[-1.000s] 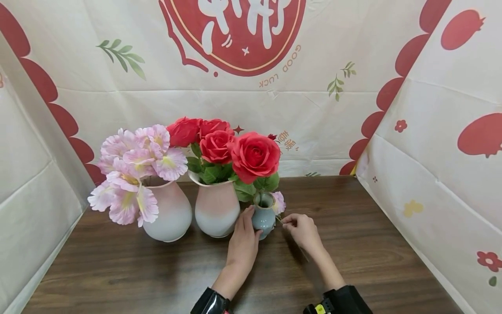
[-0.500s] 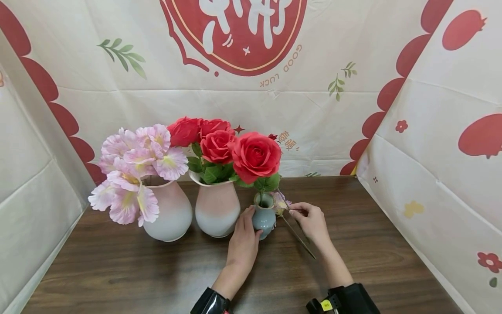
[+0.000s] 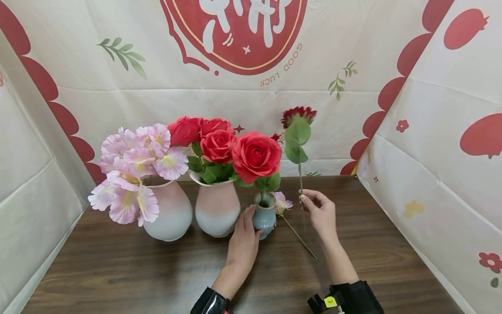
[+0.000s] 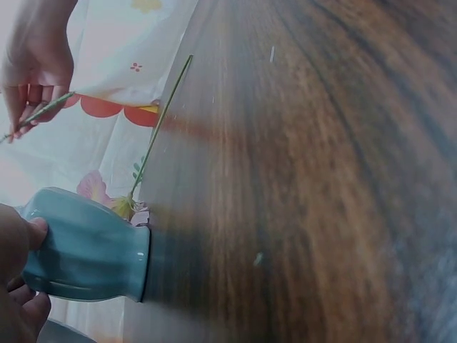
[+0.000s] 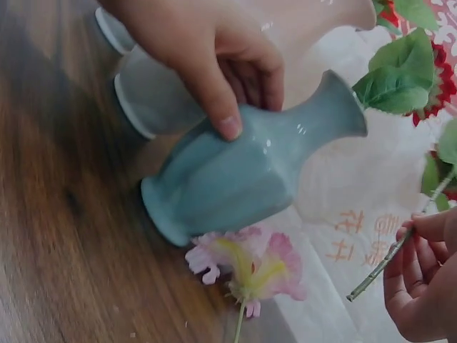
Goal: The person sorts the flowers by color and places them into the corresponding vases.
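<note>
My left hand [image 3: 244, 237] holds the small blue-green vase [image 3: 264, 220], thumb on one side and fingers on the other, as the right wrist view shows. A large red rose [image 3: 256, 157] stands above that vase, and a stem runs down into its mouth. To the right, my right hand [image 3: 320, 213] pinches the thin stem of a dark red flower [image 3: 299, 117] with green leaves, nearly upright and above the table. Beside the blue-green vase a single pink flower [image 3: 281, 203] lies on the table, its stem pointing toward the front right.
Two larger pink-and-white vases stand left: one [image 3: 217, 211] with red roses [image 3: 215, 146], one [image 3: 168, 216] with pink ruffled flowers [image 3: 135, 165]. The wooden table [image 3: 129, 270] is bounded by a printed cloth backdrop [image 3: 235, 102] behind and on both sides.
My right hand has moved up and right from beside the vase, lifting the dark red flower to nearly upright. The left hand and the vase have stayed put.
</note>
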A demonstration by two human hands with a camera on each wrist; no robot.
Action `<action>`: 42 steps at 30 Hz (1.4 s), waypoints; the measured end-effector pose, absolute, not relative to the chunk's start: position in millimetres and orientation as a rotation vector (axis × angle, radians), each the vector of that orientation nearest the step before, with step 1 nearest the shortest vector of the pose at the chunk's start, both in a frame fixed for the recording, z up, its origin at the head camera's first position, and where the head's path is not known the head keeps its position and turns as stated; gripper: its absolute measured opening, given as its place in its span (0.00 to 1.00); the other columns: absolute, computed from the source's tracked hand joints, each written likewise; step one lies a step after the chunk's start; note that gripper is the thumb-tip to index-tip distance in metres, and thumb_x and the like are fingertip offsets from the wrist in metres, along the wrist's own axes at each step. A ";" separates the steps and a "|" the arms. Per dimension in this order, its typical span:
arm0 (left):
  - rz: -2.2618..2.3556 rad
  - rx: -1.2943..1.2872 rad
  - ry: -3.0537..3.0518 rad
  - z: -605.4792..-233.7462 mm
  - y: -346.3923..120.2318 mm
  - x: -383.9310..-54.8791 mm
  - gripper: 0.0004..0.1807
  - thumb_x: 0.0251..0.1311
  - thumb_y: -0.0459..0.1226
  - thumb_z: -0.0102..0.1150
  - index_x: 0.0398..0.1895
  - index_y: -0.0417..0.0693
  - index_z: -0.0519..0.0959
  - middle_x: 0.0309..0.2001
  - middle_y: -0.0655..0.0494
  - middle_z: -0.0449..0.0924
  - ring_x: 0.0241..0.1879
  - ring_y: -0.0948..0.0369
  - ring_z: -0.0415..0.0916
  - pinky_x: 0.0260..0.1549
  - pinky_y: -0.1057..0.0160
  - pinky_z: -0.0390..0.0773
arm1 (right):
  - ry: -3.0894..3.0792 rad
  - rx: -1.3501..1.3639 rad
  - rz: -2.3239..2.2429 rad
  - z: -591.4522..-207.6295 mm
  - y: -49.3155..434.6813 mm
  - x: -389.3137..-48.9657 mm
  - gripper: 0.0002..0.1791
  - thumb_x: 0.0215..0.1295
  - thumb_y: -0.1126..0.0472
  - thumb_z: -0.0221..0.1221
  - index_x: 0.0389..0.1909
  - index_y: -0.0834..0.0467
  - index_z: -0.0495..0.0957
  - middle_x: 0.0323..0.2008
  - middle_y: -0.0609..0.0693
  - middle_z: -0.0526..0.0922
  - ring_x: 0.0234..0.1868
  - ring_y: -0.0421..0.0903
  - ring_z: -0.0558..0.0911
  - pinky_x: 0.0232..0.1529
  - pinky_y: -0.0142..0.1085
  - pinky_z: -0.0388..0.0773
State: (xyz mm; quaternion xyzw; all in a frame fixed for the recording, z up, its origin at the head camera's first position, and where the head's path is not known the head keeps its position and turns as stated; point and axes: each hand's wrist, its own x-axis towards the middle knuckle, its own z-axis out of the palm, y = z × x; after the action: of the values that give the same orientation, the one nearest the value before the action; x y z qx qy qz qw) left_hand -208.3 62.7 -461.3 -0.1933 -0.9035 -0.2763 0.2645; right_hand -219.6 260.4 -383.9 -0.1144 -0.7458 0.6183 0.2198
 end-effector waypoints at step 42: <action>-0.708 -0.522 -2.429 -463.7 62.2 -210.3 0.35 0.57 0.41 0.72 0.65 0.40 0.68 0.63 0.45 0.72 0.63 0.54 0.73 0.50 0.67 0.83 | -1.915 0.025 1.759 -345.3 191.8 -234.1 0.07 0.67 0.66 0.62 0.44 0.60 0.83 0.35 0.42 0.84 0.37 0.37 0.82 0.44 0.26 0.82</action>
State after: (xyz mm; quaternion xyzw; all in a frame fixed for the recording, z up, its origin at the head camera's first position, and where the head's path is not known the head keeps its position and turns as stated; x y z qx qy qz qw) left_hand -210.3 62.2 -463.7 -0.1941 -0.9039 -0.2634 0.2754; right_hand -234.1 191.8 -345.3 0.0094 -0.7097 0.6517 0.2673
